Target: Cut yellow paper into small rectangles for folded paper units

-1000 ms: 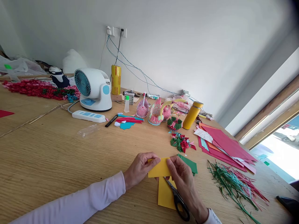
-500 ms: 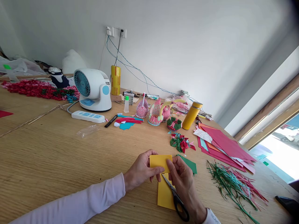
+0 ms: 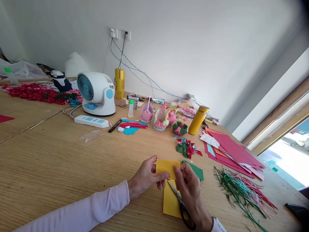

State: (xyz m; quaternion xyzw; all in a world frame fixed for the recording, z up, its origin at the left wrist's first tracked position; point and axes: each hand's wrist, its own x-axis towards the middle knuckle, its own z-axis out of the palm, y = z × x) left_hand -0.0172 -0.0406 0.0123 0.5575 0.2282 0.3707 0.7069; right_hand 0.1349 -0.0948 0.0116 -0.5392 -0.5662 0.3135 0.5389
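My left hand [image 3: 145, 176] and my right hand [image 3: 190, 187] both pinch a small folded yellow paper [image 3: 167, 166] just above the wooden table [image 3: 53, 161]. The left fingers grip its left edge, the right thumb and fingers its right side. Under my hands lies a larger yellow sheet [image 3: 170, 202] with black-handled scissors [image 3: 182, 207] resting across it. A green paper piece [image 3: 196, 169] lies just right of my hands.
Folded green and red paper bits [image 3: 187, 148], paper swans [image 3: 161, 117], a yellow bottle [image 3: 198, 119], a stack of red sheets [image 3: 231, 150] and green-pink paper strips [image 3: 243, 191] lie to the right. A white fan [image 3: 96, 93] and power strip [image 3: 91, 121] stand at the back left.
The folded yellow paper has been lifted slightly and turned more upright between my fingers; both hands shifted a little with it.
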